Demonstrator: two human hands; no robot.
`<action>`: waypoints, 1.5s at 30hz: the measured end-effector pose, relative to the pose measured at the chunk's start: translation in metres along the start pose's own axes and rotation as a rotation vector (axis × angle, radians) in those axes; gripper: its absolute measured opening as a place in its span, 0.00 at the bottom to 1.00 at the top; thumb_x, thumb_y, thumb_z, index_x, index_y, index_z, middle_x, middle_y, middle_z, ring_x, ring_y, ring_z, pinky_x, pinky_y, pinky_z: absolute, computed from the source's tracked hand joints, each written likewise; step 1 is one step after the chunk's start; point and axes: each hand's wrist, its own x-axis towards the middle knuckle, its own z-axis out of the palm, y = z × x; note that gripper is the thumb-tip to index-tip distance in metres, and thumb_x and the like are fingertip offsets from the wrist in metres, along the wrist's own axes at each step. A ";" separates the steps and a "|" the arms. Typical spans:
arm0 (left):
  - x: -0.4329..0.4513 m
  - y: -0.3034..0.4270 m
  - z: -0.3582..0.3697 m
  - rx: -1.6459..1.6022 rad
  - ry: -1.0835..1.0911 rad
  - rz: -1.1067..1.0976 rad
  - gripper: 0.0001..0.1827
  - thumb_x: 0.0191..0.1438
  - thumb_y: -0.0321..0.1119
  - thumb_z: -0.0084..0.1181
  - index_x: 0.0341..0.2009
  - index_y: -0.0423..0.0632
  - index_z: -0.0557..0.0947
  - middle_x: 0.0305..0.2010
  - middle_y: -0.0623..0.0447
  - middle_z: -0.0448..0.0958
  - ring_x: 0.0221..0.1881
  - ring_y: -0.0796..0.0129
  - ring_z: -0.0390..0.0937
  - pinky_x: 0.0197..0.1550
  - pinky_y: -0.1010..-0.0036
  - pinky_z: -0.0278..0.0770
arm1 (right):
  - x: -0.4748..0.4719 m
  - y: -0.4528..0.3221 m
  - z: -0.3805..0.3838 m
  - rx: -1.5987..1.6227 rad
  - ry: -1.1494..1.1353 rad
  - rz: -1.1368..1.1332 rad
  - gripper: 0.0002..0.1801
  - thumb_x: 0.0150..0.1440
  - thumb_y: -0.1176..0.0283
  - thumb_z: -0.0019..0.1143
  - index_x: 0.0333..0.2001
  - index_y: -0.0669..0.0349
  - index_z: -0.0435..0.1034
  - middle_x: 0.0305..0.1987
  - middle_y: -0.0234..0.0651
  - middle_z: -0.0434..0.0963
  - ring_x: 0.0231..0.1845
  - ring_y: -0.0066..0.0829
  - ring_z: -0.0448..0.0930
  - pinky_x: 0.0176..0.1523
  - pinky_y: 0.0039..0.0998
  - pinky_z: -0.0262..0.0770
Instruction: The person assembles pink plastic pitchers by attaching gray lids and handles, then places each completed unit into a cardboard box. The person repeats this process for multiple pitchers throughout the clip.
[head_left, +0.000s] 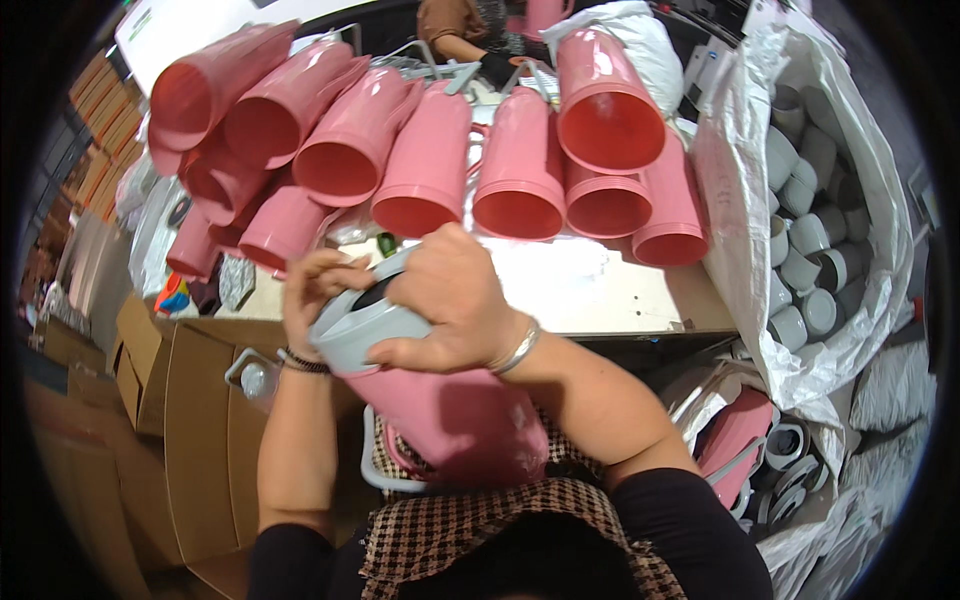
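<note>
A pink plastic jug body (457, 420) lies tilted across my lap, its grey collar (390, 326) facing away from me. My right hand (454, 307) grips the collar from above, with the thumb pressed along its near side. Curled around the collar's far-left rim is my left hand (319, 289). The opening inside the collar looks dark. Below the body, a grey loop handle (371, 457) shows near the checked apron (487, 532).
Several pink jug bodies (431, 161) lie on the white table (547, 292), open ends towards me. At right stands a white sack (739, 225) of grey plastic parts (799, 255). An open cardboard box (202, 435) is at left. A co-worker's gloved hand (496, 69) shows across the table.
</note>
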 end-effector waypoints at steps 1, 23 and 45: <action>-0.004 0.000 -0.002 -0.245 0.089 -0.130 0.29 0.66 0.51 0.28 0.45 0.39 0.75 0.21 0.45 0.77 0.31 0.57 0.76 0.56 0.61 0.67 | 0.001 0.001 0.002 0.008 0.019 0.017 0.22 0.40 0.51 0.68 0.22 0.58 0.69 0.20 0.33 0.65 0.22 0.35 0.65 0.30 0.32 0.59; 0.018 0.019 0.069 0.314 -0.068 -0.472 0.14 0.61 0.33 0.48 0.31 0.35 0.77 0.27 0.47 0.77 0.29 0.68 0.77 0.38 0.75 0.74 | -0.187 0.119 -0.036 0.549 0.045 1.738 0.20 0.64 0.59 0.46 0.30 0.67 0.72 0.27 0.37 0.75 0.27 0.28 0.73 0.33 0.29 0.70; 0.072 0.034 0.033 -0.417 0.276 -0.524 0.14 0.62 0.38 0.46 0.47 0.42 0.74 0.49 0.50 0.75 0.50 0.59 0.72 0.56 0.59 0.69 | -0.034 0.067 -0.114 0.160 -0.332 0.849 0.09 0.52 0.71 0.59 0.33 0.59 0.66 0.23 0.25 0.70 0.24 0.18 0.70 0.24 0.23 0.64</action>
